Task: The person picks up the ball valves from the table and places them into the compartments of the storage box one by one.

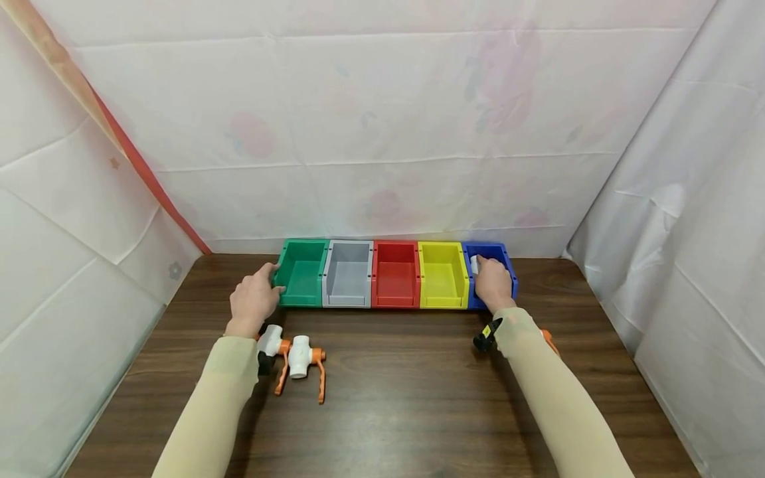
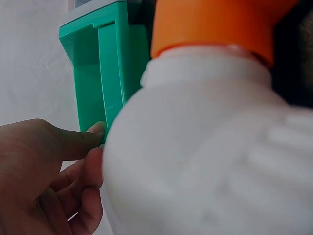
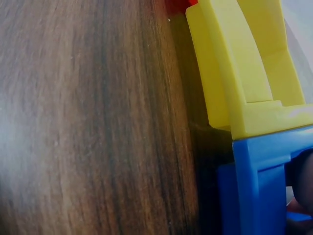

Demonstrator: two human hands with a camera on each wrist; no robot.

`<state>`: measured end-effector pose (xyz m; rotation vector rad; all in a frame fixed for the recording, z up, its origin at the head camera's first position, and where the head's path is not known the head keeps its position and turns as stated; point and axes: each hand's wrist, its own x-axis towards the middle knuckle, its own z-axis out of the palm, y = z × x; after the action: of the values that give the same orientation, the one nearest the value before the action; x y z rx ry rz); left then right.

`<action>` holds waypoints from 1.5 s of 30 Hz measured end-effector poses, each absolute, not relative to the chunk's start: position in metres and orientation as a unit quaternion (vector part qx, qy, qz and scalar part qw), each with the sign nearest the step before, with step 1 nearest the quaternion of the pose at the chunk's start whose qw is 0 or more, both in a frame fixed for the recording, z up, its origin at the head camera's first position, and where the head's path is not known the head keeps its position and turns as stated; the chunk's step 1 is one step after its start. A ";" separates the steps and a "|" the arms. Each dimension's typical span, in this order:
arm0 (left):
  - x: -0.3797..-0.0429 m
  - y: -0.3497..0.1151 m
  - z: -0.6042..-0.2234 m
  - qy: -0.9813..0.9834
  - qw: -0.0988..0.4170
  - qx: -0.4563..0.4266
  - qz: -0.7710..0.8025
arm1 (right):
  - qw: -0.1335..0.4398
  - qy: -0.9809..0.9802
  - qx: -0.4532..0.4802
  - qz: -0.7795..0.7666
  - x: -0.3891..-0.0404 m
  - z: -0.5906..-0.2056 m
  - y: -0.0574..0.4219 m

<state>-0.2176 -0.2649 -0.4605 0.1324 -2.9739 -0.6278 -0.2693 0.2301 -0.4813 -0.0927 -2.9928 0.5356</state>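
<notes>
At the left end of the bin row, my left hand (image 1: 254, 302) pinches the side wall of the green bin (image 1: 301, 272) between thumb and fingers. In the left wrist view, a white ball valve (image 2: 195, 142) with an orange collar fills the foreground, near the hand. A second ball valve (image 1: 300, 358) with an orange lever lies beside it on the table. My right hand (image 1: 495, 284) reaches down into the blue bin (image 1: 493, 249), its fingers curled at a white plastic valve (image 1: 475, 264). Most of that valve is hidden by the hand.
Between the green and blue bins stand a grey bin (image 1: 349, 269), a red bin (image 1: 396, 269) and a yellow bin (image 1: 443, 272), joined in one row. An orange lever (image 1: 550, 341) shows on the table past the right forearm. White sheeting (image 1: 382, 133) hangs behind.
</notes>
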 end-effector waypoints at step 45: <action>-0.214 -0.266 -0.465 -0.976 0.060 0.038 -0.204 | 0.203 -0.942 0.028 0.267 -0.214 -0.451 0.233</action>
<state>-0.2143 -0.2655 -0.4652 0.1136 -2.9559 -0.6165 -0.2138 0.2325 -0.4513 0.0779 -2.6272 0.7455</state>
